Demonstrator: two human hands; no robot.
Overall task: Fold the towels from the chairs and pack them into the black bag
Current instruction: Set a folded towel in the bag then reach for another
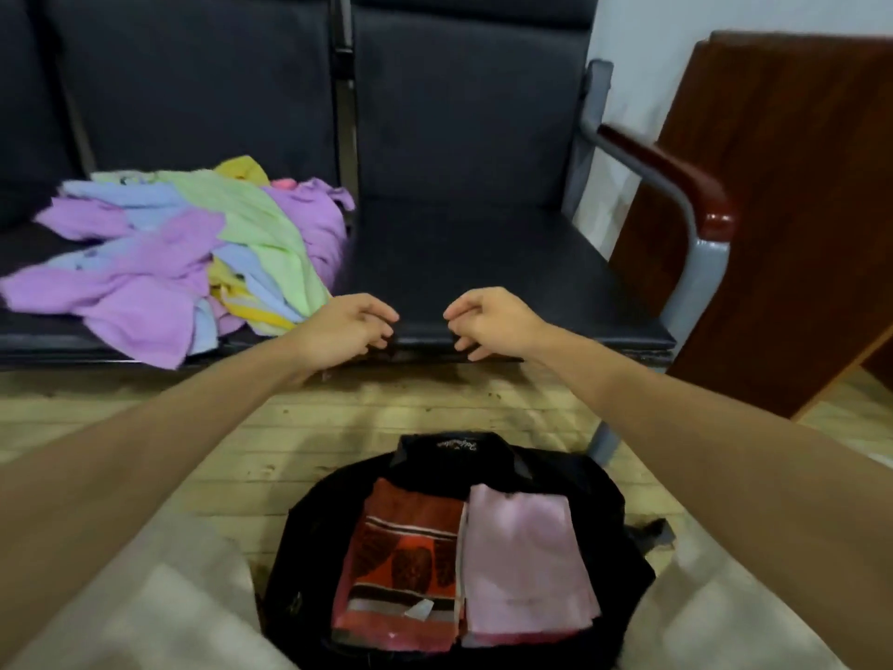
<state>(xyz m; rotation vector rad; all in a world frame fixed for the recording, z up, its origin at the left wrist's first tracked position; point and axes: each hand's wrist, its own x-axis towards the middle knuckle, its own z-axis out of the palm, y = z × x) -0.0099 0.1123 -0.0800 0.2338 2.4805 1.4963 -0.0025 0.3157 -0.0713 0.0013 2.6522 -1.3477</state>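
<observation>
A loose pile of purple, blue, green and yellow towels [188,253] lies on the left chair seat. The black bag [623,515] sits open on the floor between my knees, holding a folded red patterned towel [401,568] and a folded pink towel [526,563] side by side. My left hand [348,328] and my right hand [493,321] hover close together over the front edge of the right chair seat [483,263], fingers loosely curled, holding nothing. The left hand is just right of the towel pile.
Two dark padded chairs stand side by side against the wall. A metal armrest with a red-brown wooden top [676,186] bounds the right chair. A brown wooden panel [783,195] stands at the far right. The floor is light wooden planks [386,418].
</observation>
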